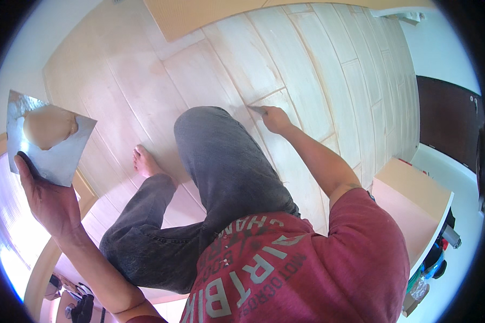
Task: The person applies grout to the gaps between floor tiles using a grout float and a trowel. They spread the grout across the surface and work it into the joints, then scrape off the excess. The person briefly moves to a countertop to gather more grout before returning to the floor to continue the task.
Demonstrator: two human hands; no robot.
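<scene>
My left hand holds a thin, square metal plate up at the left, gripping it by its lower edge. A smooth lump of beige paste sits on the plate. My right arm reaches forward, and the right hand is closed round a small putty knife. The blade tip is at a seam between the pale wood-look floor planks; its handle is hidden in the fist. Brownish paste lines several seams and smears the planks near the knife.
My bent knee and bare foot are on the near side. A tan panel borders the floor at the far edge. At right stand a box-like cabinet with loose items behind it and a dark door.
</scene>
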